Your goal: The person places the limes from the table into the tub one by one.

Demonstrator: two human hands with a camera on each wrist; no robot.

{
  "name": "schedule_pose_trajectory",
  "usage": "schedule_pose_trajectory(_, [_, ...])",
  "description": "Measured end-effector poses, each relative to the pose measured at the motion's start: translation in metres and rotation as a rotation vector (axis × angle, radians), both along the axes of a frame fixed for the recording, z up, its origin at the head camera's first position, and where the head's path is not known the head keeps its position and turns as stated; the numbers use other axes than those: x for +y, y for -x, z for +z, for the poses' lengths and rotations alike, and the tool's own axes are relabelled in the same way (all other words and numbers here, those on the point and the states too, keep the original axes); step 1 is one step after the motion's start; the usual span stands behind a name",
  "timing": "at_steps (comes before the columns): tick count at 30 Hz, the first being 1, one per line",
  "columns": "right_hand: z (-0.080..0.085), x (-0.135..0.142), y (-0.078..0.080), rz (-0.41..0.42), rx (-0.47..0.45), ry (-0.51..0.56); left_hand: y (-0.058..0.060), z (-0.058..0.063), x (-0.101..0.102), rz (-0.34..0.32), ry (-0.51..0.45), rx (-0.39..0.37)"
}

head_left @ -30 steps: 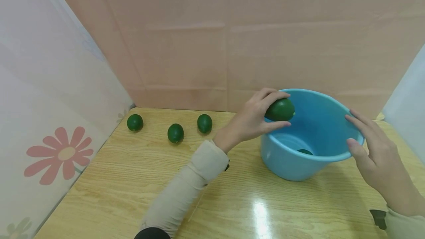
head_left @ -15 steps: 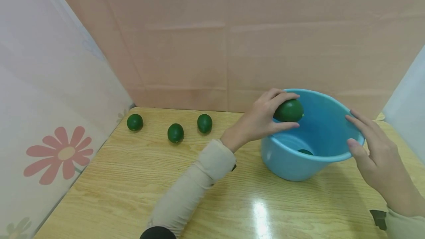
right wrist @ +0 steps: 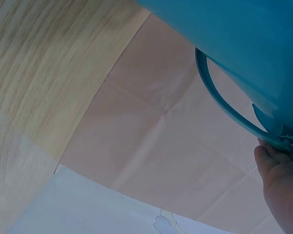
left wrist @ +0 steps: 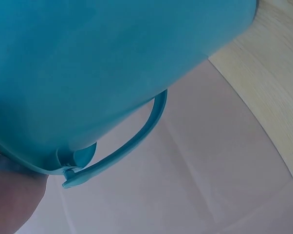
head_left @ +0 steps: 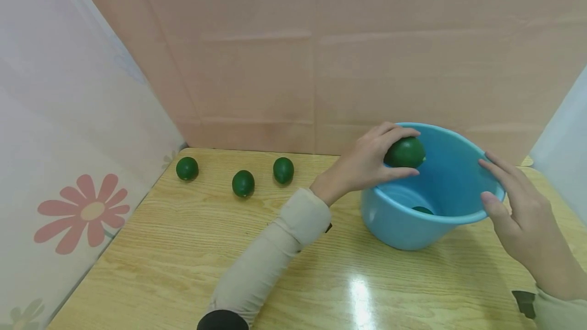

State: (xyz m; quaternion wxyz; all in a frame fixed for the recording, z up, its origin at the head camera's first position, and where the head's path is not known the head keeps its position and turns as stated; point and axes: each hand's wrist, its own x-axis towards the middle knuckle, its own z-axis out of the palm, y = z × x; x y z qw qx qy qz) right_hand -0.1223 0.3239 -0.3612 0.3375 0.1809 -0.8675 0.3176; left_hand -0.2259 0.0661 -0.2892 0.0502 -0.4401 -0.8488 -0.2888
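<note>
A dark green lime (head_left: 405, 152) with a pale tip is in my left hand (head_left: 367, 159), gripped between fingers and thumb. The left hand is at the left rim of a light blue bucket (head_left: 403, 230), with the lime over the opening. Another lime (head_left: 422, 210) shows partly at the bucket's bottom, mostly hidden by the near wall. My right hand (head_left: 525, 210) holds the rim on the right side, fingertips and thumb tip over the edge. In the right wrist view, fingers (right wrist: 269, 157) lie beside the bucket's hanging handle (right wrist: 227, 107). The left wrist view hides the held lime behind the bucket.
Three loose limes lie left on the wooden table (head_left: 192, 248): one far left (head_left: 187, 168), one nearer the middle (head_left: 243, 184) and one behind it (head_left: 283, 170). A pinkish-beige sheet (head_left: 238, 65) hangs behind the table, and a flowered white sheet (head_left: 55, 131) borders the left.
My left hand has moved right with the lime, carrying it from the bucket's left rim further over the opening. The right hand and the bucket have stayed put.
</note>
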Motion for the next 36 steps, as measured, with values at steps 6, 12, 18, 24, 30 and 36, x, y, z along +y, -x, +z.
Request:
schedule_pose_trajectory(6, [0.000, 0.000, -0.001, -0.001, -0.003, -0.002, 0.002, 0.000, 0.002, -0.007, 0.038, -0.023])
schedule_pose_trajectory(12, [0.000, 0.000, 0.000, -0.005, -0.001, 0.004, 0.003, -0.001, 0.003, 0.010, 0.072, -0.043])
schedule_pose_trajectory(18, [-0.001, -0.001, 0.000, -0.001, 0.008, 0.006, 0.003, 0.000, 0.004, 0.057, 0.145, -0.078])
schedule_pose_trajectory(24, [-0.001, -0.001, 0.002, 0.008, 0.041, 0.001, 0.003, 0.002, 0.007, 0.097, 0.206, -0.109])
schedule_pose_trajectory(30, [-0.001, -0.001, 0.002, 0.015, 0.049, 0.005, 0.003, 0.003, 0.010, 0.131, 0.276, -0.105])
schedule_pose_trajectory(36, [-0.002, 0.000, 0.003, 0.011, 0.044, 0.012, 0.003, 0.002, 0.013, 0.151, 0.314, -0.094])
